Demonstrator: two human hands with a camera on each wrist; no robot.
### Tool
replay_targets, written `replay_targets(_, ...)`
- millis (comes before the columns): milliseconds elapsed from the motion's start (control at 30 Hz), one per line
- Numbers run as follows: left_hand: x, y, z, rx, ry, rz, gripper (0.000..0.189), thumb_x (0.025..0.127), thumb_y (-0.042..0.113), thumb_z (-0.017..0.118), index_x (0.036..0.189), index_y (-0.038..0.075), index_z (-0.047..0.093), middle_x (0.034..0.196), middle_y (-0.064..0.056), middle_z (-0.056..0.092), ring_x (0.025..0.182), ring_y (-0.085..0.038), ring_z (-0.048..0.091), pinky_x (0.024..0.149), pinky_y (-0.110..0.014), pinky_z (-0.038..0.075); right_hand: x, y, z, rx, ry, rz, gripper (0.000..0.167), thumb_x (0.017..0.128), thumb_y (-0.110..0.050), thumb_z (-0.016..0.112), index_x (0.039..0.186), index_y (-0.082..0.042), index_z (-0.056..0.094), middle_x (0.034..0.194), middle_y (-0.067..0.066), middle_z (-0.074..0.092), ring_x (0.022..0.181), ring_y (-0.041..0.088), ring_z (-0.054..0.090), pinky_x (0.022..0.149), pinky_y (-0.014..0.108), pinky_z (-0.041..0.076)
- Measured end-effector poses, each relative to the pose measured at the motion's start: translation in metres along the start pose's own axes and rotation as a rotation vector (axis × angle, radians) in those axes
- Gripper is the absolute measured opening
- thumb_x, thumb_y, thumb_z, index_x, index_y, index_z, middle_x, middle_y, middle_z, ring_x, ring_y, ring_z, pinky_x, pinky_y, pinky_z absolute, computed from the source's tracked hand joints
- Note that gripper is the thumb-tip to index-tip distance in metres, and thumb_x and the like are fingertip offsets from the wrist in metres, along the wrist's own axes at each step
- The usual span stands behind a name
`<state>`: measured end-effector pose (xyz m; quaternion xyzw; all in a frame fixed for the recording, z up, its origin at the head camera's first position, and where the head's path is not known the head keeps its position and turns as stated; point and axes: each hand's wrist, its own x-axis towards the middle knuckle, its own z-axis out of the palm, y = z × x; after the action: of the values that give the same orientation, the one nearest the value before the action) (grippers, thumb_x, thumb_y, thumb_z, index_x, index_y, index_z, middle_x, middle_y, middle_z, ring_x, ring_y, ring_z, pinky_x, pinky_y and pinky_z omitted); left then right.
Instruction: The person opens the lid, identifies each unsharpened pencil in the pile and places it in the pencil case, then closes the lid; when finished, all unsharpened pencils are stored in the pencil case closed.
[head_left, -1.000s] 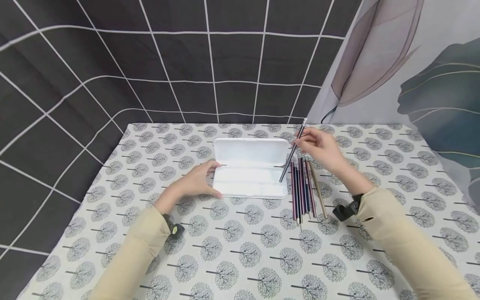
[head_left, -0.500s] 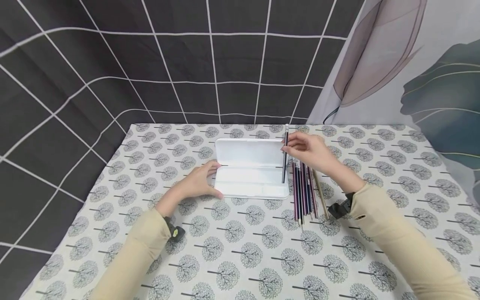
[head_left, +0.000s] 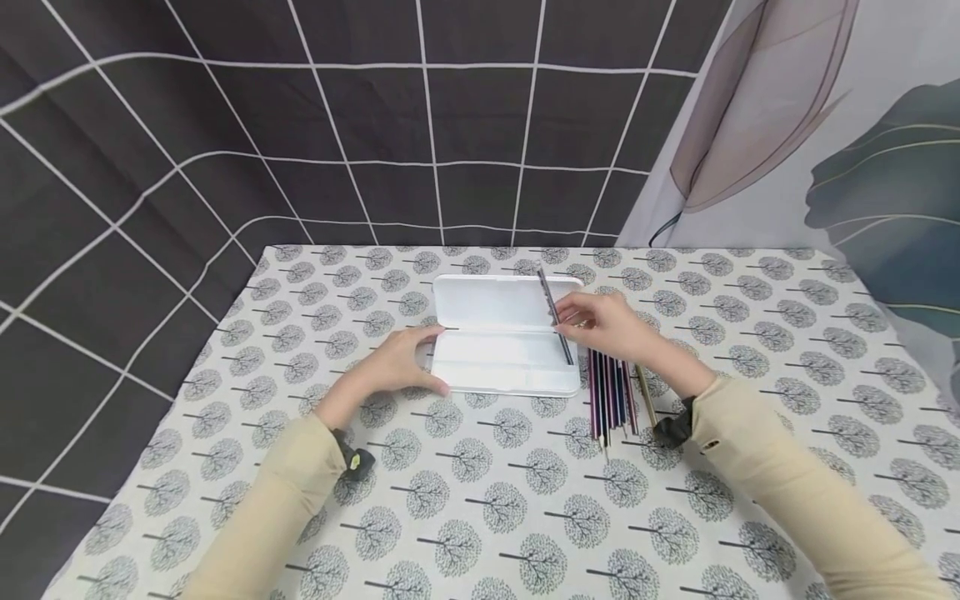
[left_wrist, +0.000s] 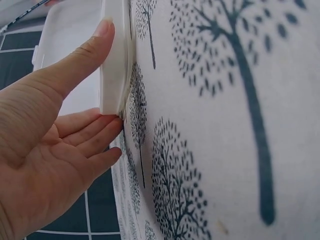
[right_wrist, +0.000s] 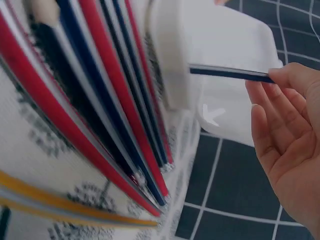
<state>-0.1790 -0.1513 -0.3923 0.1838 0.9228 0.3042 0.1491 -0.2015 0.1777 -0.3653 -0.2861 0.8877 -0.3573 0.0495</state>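
A white pencil case lies with its lid up on the patterned cloth. My left hand holds its left end, thumb along the rim and fingertips at the back corner. Between thumb and fingers, my right hand pinches a dark striped pencil. This pencil slants over the case's right end, lower end inside the tray and upper end in front of the lid. In the right wrist view, the case wall hides the lower end of the pencil.
Right of the case lies a row of several red and dark blue pencils, points toward me. A yellow-gold pencil lies at their right side, partly under the right wrist. A dark gridded curtain hangs behind the table.
My right hand has moved left and slightly down with the pencil, whose upper end has swung left from the case's right edge to over the lid. The left hand stays at the case.
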Motion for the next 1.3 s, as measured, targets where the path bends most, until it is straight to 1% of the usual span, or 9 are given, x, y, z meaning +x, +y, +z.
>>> replay_targets(100, 0.001, 0.0, 0.001, 0.003, -0.013, -0.003, 0.103, 0.056, 0.04, 0.087, 0.14, 0.006, 0.038, 0.139, -0.017, 0.044, 0.129, -0.034, 0.039, 0.109, -0.052, 0.029, 0.004, -0.002, 0.007, -0.029, -0.036, -0.037, 0.027, 0.084, -0.008, 0.067, 0.109, 0.001, 0.062, 0.098, 0.013, 0.069, 0.09, 0.025, 0.066, 0.078, 0.033, 0.057)
replay_targets(233, 0.001, 0.001, 0.002, 0.017, -0.032, -0.011, 0.103, 0.059, 0.039, 0.086, 0.141, 0.005, 0.034, 0.142, -0.016, 0.04, 0.13, -0.033, 0.037, 0.11, -0.051, 0.028, 0.013, -0.007, 0.012, -0.1, -0.085, -0.087, 0.026, 0.082, -0.007, 0.068, 0.107, 0.0, 0.065, 0.095, 0.011, 0.07, 0.086, 0.022, 0.067, 0.076, 0.031, 0.057)
replay_targets(400, 0.001, 0.004, 0.001, 0.027, -0.034, -0.039, 0.104, 0.06, 0.041, 0.085, 0.144, 0.007, 0.033, 0.146, -0.017, 0.036, 0.133, -0.035, 0.033, 0.11, -0.052, 0.026, 0.023, -0.012, 0.019, -0.142, -0.179, -0.106, 0.027, 0.081, -0.005, 0.069, 0.106, 0.001, 0.066, 0.095, 0.011, 0.071, 0.083, 0.019, 0.067, 0.077, 0.031, 0.056)
replay_targets(533, 0.002, 0.005, 0.001, 0.04, -0.027, -0.03, 0.103, 0.059, 0.04, 0.086, 0.142, 0.006, 0.035, 0.145, -0.017, 0.037, 0.132, -0.035, 0.034, 0.11, -0.052, 0.026, 0.028, -0.013, 0.028, -0.154, -0.262, -0.107, 0.026, 0.082, -0.008, 0.067, 0.108, 0.0, 0.067, 0.095, 0.009, 0.071, 0.086, 0.018, 0.066, 0.08, 0.031, 0.055)
replay_targets(667, 0.002, 0.004, 0.001, 0.052, -0.021, -0.021, 0.103, 0.057, 0.041, 0.087, 0.14, 0.006, 0.038, 0.143, -0.016, 0.041, 0.13, -0.034, 0.037, 0.11, -0.05, 0.028, 0.03, -0.01, 0.037, -0.167, -0.292, -0.124, 0.024, 0.081, -0.009, 0.069, 0.104, -0.002, 0.069, 0.094, 0.008, 0.071, 0.086, 0.017, 0.067, 0.081, 0.03, 0.055)
replay_targets(833, 0.002, 0.004, -0.001, 0.074, -0.012, -0.031, 0.103, 0.055, 0.043, 0.087, 0.139, 0.006, 0.04, 0.14, -0.017, 0.043, 0.129, -0.035, 0.039, 0.11, -0.05, 0.029, 0.029, -0.009, 0.041, -0.162, -0.301, -0.15, 0.019, 0.081, -0.005, 0.068, 0.1, -0.001, 0.07, 0.093, 0.009, 0.071, 0.084, 0.017, 0.067, 0.08, 0.026, 0.055)
replay_targets(1033, 0.003, 0.005, -0.001, 0.102, -0.008, -0.032, 0.104, 0.054, 0.044, 0.087, 0.139, 0.006, 0.04, 0.139, -0.018, 0.045, 0.127, -0.035, 0.041, 0.109, -0.05, 0.03, 0.023, -0.005, 0.035, -0.143, -0.302, -0.133, 0.018, 0.084, -0.006, 0.065, 0.1, 0.0, 0.069, 0.094, 0.009, 0.071, 0.086, 0.017, 0.066, 0.081, 0.027, 0.055)
replay_targets(1200, 0.004, 0.006, -0.001, 0.122, -0.015, -0.037, 0.104, 0.055, 0.045, 0.086, 0.139, 0.006, 0.04, 0.14, -0.017, 0.044, 0.128, -0.036, 0.04, 0.109, -0.05, 0.03, 0.009, 0.004, 0.022, -0.118, -0.248, -0.116, 0.018, 0.085, -0.009, 0.065, 0.102, -0.002, 0.069, 0.096, 0.008, 0.071, 0.084, 0.016, 0.066, 0.078, 0.028, 0.056)
replay_targets(1300, 0.004, 0.006, -0.001, 0.13, -0.019, -0.038, 0.103, 0.055, 0.044, 0.087, 0.139, 0.005, 0.04, 0.14, -0.018, 0.044, 0.129, -0.036, 0.04, 0.109, -0.05, 0.03, -0.001, 0.009, 0.013, -0.069, -0.215, -0.064, 0.02, 0.085, -0.012, 0.066, 0.103, -0.004, 0.069, 0.098, 0.007, 0.071, 0.084, 0.016, 0.066, 0.077, 0.029, 0.056)
